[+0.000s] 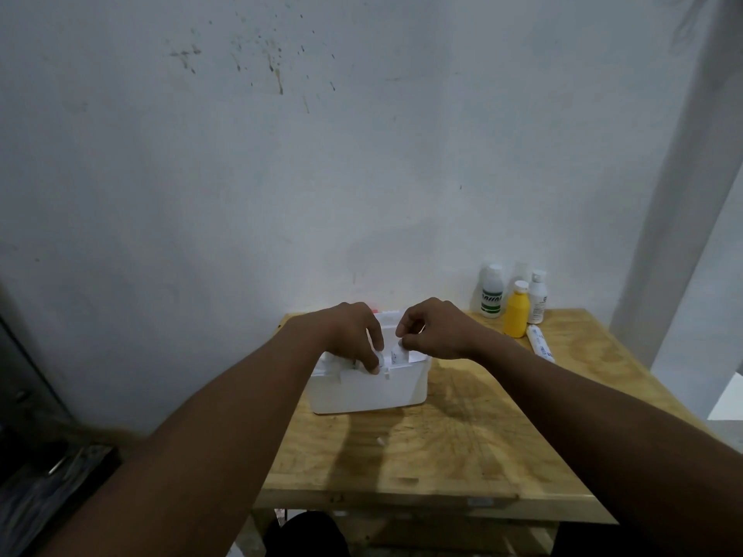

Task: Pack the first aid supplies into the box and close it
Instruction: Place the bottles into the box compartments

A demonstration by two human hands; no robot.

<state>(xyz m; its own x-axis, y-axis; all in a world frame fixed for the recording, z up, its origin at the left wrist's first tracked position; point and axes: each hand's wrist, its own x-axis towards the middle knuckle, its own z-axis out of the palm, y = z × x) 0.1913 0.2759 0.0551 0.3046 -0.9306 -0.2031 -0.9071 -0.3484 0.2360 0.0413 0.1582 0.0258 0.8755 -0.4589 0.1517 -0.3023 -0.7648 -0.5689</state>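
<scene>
A white box (368, 389) sits open on the far left part of a wooden table (462, 436), just below the middle of the frame. Both arms reach in from the bottom corners and meet above it.

The left hand (349, 335) hangs over the left half of the box with its fingers curled downward. Its fingertips (374, 365) close on a small white piece (379, 357) at the box's near rim. What that piece is cannot be told, since it is small and blurred.

The right hand (436, 331) is just right of the left one, over the middle of the box. Its thumb and forefinger pinch the top of a white packet (398, 354), which stands upright with its lower end inside the box. The other fingers of this hand are bent loosely. The two hands are near each other but apart.

Behind the hands a thin white edge with a touch of red shows above the box; its nature is unclear.

At the right of the frame, on the far right corner of the table, stand three bottles close together: a white bottle with a green label (492, 295), a yellow bottle (517, 313) in front, and a smaller white bottle (538, 299) beside it. A white tube (540, 343) lies flat just in front of them, well apart from the box.

A stained pale wall (362, 134) fills the upper frame.
</scene>
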